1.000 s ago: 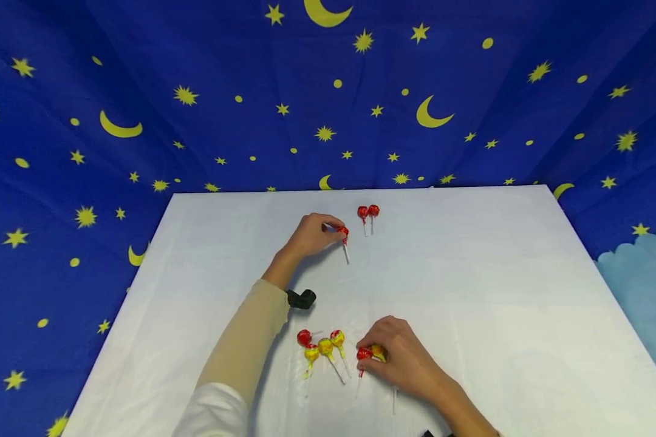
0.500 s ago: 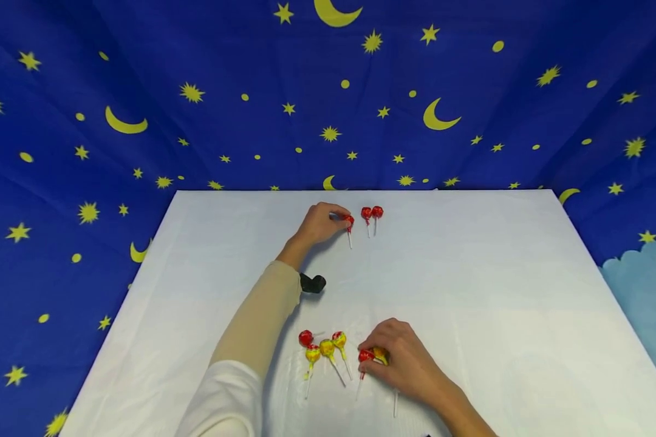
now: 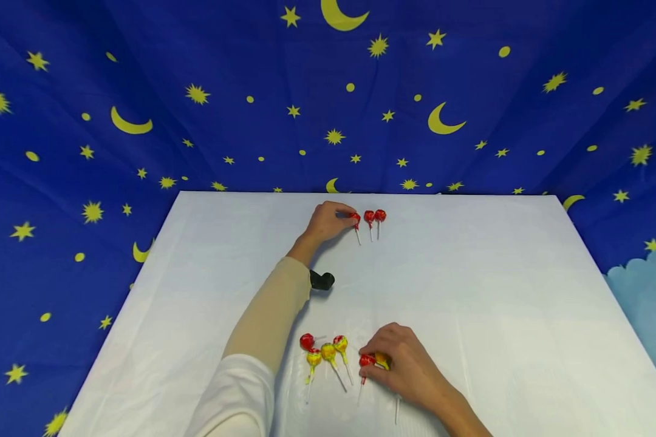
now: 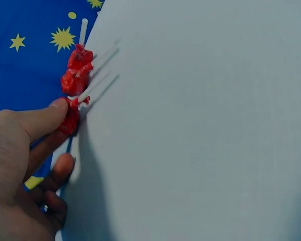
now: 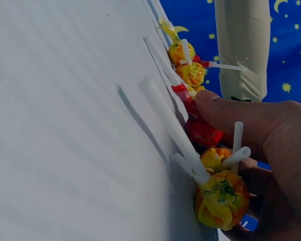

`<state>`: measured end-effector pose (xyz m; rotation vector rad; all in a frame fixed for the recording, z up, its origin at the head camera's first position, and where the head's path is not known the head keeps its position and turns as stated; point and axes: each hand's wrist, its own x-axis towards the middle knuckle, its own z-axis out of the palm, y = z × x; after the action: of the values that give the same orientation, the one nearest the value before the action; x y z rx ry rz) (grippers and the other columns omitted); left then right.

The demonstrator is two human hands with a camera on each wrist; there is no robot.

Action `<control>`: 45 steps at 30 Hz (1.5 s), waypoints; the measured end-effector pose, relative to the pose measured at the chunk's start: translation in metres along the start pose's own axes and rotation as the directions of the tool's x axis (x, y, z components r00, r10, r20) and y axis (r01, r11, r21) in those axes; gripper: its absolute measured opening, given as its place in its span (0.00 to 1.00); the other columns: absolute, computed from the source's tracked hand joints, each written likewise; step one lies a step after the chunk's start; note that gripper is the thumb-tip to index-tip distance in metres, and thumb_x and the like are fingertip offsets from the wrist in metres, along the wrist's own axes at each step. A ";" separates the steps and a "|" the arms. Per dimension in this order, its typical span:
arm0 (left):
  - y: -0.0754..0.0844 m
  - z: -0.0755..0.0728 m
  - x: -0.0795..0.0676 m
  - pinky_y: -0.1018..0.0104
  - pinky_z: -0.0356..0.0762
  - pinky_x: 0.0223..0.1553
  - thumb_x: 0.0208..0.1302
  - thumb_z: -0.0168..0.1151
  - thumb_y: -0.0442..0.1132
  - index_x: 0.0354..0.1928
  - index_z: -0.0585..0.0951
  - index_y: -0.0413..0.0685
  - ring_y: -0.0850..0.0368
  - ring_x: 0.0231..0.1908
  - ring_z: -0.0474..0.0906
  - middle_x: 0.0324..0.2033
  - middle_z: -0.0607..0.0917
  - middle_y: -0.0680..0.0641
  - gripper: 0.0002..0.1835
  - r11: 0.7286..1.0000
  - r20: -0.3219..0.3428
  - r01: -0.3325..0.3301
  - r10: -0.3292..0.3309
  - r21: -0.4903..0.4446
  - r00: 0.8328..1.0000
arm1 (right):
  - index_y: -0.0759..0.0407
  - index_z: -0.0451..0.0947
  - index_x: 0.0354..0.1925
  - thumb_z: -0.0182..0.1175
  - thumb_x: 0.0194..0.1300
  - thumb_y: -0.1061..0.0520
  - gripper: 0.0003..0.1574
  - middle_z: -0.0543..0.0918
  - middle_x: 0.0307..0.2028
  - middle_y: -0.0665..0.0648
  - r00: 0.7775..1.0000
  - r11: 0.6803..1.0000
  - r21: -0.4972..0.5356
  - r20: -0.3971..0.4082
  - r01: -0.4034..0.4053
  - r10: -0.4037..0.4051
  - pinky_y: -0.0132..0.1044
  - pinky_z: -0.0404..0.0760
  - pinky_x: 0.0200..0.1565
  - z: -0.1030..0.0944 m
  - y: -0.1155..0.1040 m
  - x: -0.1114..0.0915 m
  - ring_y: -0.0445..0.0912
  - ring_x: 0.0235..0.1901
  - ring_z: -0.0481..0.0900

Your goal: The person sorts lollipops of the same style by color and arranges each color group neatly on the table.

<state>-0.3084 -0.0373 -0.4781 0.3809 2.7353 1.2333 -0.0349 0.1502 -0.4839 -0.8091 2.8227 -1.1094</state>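
Note:
At the far side of the table, my left hand [image 3: 328,222] pinches a red-wrapped lollipop [image 3: 356,221] by its head, with the stick toward me. Just right of it lie two more red lollipops, one [image 3: 369,216] beside the other [image 3: 381,216]. Near the front, my right hand [image 3: 407,367] holds another red lollipop [image 3: 367,360] between thumb and fingers. Yellow-wrapped lollipops [image 5: 223,201] sit close under that hand in the right wrist view; whether the fingers also hold them I cannot tell. In the left wrist view, the thumb presses the red head [image 4: 70,120].
Left of my right hand lies a group: a red lollipop [image 3: 307,342] with its stick pointing right, and yellow lollipops [image 3: 328,352] with sticks toward me. A white sheet covers the table [image 3: 470,273]. Behind hangs a blue star-and-moon cloth [image 3: 284,73].
My left hand has carried its red lollipop away from me and to the right, up near the two red ones. The right hand stays almost where it was, still holding its lollipop.

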 end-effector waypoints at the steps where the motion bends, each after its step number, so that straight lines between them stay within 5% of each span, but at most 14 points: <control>1: 0.001 0.000 0.001 0.61 0.65 0.57 0.59 0.69 0.47 0.46 0.87 0.56 0.58 0.52 0.75 0.43 0.85 0.56 0.13 1.000 -0.001 0.006 -0.006 0.007 1.000 | 0.43 0.86 0.34 0.75 0.49 0.44 0.13 0.79 0.33 0.32 1.000 1.000 -0.003 -0.001 0.002 -0.002 0.45 0.67 0.52 0.000 0.000 0.000 0.36 0.42 0.72; 18: 0.010 0.003 0.005 0.60 0.64 0.58 0.60 0.68 0.49 0.49 0.86 0.58 0.57 0.55 0.73 0.43 0.85 0.58 0.15 0.997 -0.030 0.069 -0.068 0.031 0.997 | 0.42 0.86 0.34 0.75 0.49 0.42 0.13 0.78 0.33 0.31 1.000 1.000 -0.018 0.031 -0.001 0.002 0.44 0.68 0.51 -0.002 0.003 0.003 0.36 0.43 0.72; 27: 0.007 -0.001 0.002 0.62 0.68 0.54 0.61 0.67 0.44 0.51 0.84 0.52 0.57 0.53 0.75 0.45 0.84 0.57 0.16 0.997 -0.024 0.031 -0.033 -0.072 0.999 | 0.42 0.86 0.35 0.74 0.50 0.42 0.14 0.79 0.33 0.31 0.999 0.999 -0.018 0.044 -0.030 0.030 0.45 0.69 0.51 -0.002 0.003 0.001 0.36 0.43 0.72; 35: 0.001 -0.008 -0.019 0.63 0.78 0.37 0.62 0.67 0.40 0.48 0.85 0.47 0.55 0.38 0.80 0.42 0.85 0.52 0.12 0.970 0.017 0.016 -0.012 -0.243 1.000 | 0.43 0.86 0.35 0.75 0.49 0.43 0.14 0.80 0.33 0.32 1.000 1.000 -0.005 0.018 -0.009 0.010 0.44 0.69 0.51 -0.001 0.003 0.000 0.36 0.43 0.73; 45: -0.010 -0.019 -0.059 0.60 0.77 0.32 0.61 0.67 0.47 0.49 0.85 0.47 0.55 0.33 0.81 0.38 0.84 0.53 0.17 0.975 0.044 0.011 -0.001 -0.220 0.999 | 0.44 0.86 0.34 0.76 0.47 0.45 0.14 0.80 0.32 0.32 0.999 0.999 -0.008 0.005 0.038 -0.038 0.46 0.70 0.50 -0.002 0.005 -0.001 0.36 0.41 0.73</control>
<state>-0.2569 -0.0732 -0.4729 0.3698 2.5268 1.4887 -0.0363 0.1551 -0.4851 -0.8681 2.8220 -1.0994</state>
